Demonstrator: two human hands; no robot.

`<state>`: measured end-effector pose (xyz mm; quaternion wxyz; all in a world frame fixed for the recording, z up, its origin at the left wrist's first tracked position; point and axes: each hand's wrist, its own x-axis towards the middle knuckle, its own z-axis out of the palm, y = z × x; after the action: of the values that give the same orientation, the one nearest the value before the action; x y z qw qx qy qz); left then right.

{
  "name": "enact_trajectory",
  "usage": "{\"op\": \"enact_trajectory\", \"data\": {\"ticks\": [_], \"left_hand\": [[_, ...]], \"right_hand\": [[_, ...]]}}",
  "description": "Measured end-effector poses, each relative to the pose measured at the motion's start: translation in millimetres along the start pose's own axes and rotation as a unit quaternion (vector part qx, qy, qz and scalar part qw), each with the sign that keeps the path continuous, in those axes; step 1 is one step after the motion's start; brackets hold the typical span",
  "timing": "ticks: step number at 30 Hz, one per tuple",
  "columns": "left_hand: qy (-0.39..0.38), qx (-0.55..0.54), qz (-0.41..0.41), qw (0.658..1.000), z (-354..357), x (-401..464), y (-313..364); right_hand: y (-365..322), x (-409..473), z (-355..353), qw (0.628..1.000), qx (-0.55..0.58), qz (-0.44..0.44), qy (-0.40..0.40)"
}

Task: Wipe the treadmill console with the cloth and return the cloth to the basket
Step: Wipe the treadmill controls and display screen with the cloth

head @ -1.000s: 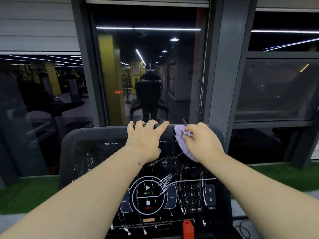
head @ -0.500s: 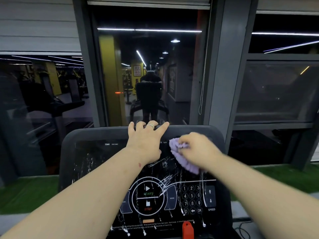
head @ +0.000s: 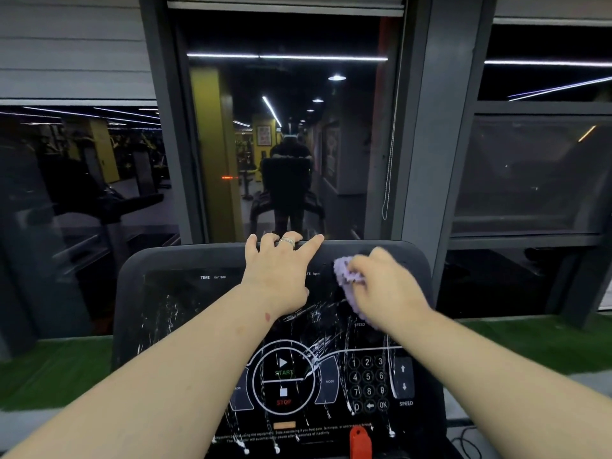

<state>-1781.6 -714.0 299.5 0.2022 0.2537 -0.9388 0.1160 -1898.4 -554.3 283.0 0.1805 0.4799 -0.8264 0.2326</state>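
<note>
The black treadmill console (head: 185,303) fills the lower middle of the view, its glossy panel streaked with white drips. My left hand (head: 276,274) rests flat on the upper middle of the panel, fingers hooked over the top edge, a ring on one finger. My right hand (head: 387,291) presses a bunched lilac cloth (head: 347,281) against the upper right of the panel. Most of the cloth is hidden under that hand. The basket is not in view.
A red safety key (head: 359,440) sticks up at the console's bottom edge. Dark windows and a grey pillar (head: 427,144) stand just beyond the console. Green turf (head: 56,366) runs along the floor on both sides. A black cable (head: 470,442) lies at the lower right.
My right hand swept the cloth down and left across the panel, then back up toward the upper right corner. My left hand stayed where it was.
</note>
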Motion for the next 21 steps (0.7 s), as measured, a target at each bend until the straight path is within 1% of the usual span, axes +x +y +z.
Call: {"op": "enact_trajectory", "data": {"ticks": [1, 2, 3, 4, 6, 7, 8, 10, 11, 12, 13, 15, 16, 17, 19, 20, 21], "left_hand": [[0.003, 0.001, -0.001, 1.0, 1, 0, 0], [0.006, 0.001, -0.003, 1.0, 2, 1, 1], [0.007, -0.002, -0.004, 1.0, 2, 1, 2], [0.007, -0.01, -0.004, 1.0, 2, 1, 4], [0.015, -0.021, 0.002, 1.0, 2, 1, 7], [0.018, -0.024, 0.005, 1.0, 2, 1, 8], [0.018, -0.026, 0.007, 0.999, 1, 0, 9], [0.018, -0.031, 0.009, 0.999, 1, -1, 11], [0.018, -0.03, 0.009, 0.999, 1, -2, 12], [0.015, -0.029, 0.01, 0.999, 0, -2, 13], [0.013, -0.029, 0.012, 0.999, 0, -2, 13], [0.017, -0.03, 0.013, 0.999, -1, -1, 15], [0.02, -0.028, 0.012, 0.999, 0, -2, 15], [0.02, -0.023, 0.01, 0.999, 0, -2, 16], [0.021, -0.009, 0.009, 1.0, 1, -1, 18], [0.022, -0.003, 0.007, 1.0, 2, 0, 20], [0.023, -0.002, 0.005, 1.0, 1, 1, 21]], "right_hand": [[-1, -4, 4, 0.999, 0.002, -0.021, -0.038], [0, 0, 0, 0.998, 0.003, -0.02, -0.063], [5, 11, -5, 0.998, -0.002, -0.009, -0.067], [10, 20, -11, 0.999, 0.004, 0.016, -0.052], [16, 22, -10, 0.997, 0.011, 0.064, 0.033], [13, 14, -5, 0.996, -0.003, 0.062, 0.061], [7, 3, 4, 0.997, -0.024, 0.041, 0.058], [1, -16, 17, 0.999, -0.034, -0.02, -0.006], [3, -14, 15, 0.998, -0.038, -0.035, -0.03], [8, -4, 7, 0.998, -0.042, -0.029, -0.032], [15, 7, -1, 0.999, -0.04, -0.004, -0.014], [23, 17, -13, 0.996, -0.018, 0.056, 0.071], [21, 11, -13, 0.993, -0.024, 0.058, 0.099], [17, 3, -7, 0.994, -0.041, 0.032, 0.095], [7, -21, 6, 0.998, -0.042, -0.029, 0.031], [7, -24, 6, 0.998, -0.045, -0.045, -0.01], [14, -18, 4, 0.997, -0.047, -0.059, -0.022]]}}
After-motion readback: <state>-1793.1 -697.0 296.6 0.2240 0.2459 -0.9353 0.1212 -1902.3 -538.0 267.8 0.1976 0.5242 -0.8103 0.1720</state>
